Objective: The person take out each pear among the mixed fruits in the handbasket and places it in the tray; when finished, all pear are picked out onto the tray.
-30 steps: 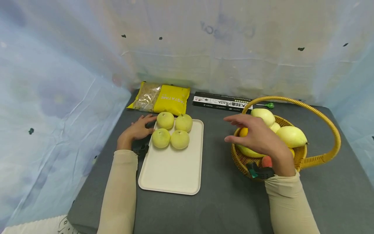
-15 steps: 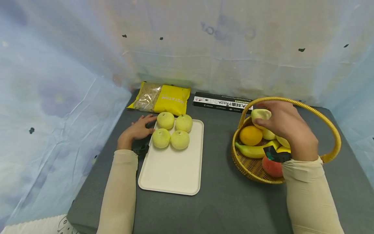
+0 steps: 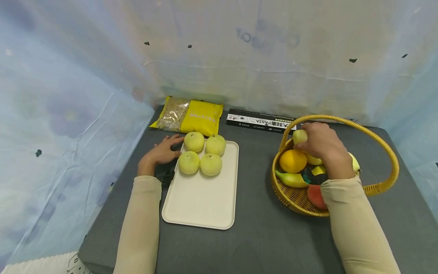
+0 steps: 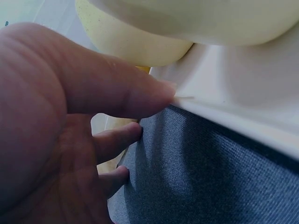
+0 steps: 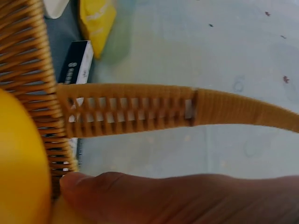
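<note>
Tray [image 3: 202, 201] and basket [image 3: 284, 199] on a dark table [image 3: 267, 243]. Four pale round fruits [image 3: 211, 164] sit close together towards the tray's far end, where the raised rim probably checks any roll. The left hand [image 3: 162, 151] lies at the rim beside them, thumb and fingers wide apart; in its wrist view the thumb [image 4: 140, 95] touches the rim, presumably to steady the tray. The right hand [image 3: 319, 140], seen within the loop of the arched handle [image 3: 394, 165], curls its fingers round a pale green fruit [image 3: 299, 136] at the basket's far side; a hold from above likely suits the crowding by an orange fruit [image 3: 293, 161], a banana [image 3: 291, 179] and a red fruit [image 3: 316, 196]. A yellow bag [image 3: 203, 116] and a black-and-white box [image 3: 260, 120] lie beyond, out of both hands' way.
</note>
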### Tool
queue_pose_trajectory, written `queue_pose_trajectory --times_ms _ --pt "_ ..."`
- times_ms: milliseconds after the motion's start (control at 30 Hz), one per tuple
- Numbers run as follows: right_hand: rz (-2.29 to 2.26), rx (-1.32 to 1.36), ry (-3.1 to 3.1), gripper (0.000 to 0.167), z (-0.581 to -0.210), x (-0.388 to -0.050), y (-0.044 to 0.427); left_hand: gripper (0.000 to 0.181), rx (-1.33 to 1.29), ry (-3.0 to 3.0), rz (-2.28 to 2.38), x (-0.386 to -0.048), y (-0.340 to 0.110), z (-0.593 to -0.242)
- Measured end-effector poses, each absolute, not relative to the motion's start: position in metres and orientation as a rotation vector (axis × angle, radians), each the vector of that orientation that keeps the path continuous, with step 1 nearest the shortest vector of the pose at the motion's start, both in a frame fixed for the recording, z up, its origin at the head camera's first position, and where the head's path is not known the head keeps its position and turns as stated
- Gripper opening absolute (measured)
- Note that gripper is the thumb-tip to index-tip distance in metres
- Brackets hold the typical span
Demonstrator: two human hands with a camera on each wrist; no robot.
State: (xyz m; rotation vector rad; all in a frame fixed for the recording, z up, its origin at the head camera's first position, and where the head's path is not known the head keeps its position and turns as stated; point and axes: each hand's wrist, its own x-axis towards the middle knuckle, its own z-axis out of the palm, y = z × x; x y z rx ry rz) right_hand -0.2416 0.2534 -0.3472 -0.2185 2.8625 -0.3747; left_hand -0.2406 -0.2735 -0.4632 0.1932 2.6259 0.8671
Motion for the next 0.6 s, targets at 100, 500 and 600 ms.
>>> queue_pose_trajectory --times_ms 100,500,600 --pt "-0.397 -0.215 2.857 0.070 -0.354 -0.241 0.255 0.070 0.197 2.628 0.861 -0.241 -0.274 -0.464" --pt "-0.563 -0.238 2.957 0.081 -0.345 -0.209 0.260 0.070 0.209 2.633 0.876 -0.240 -0.273 -0.462" --pt "-0.622 -0.298 2.995 0.081 -0.342 -0.195 0.260 0.070 0.204 2.628 0.881 -0.239 -0.272 -0.460"
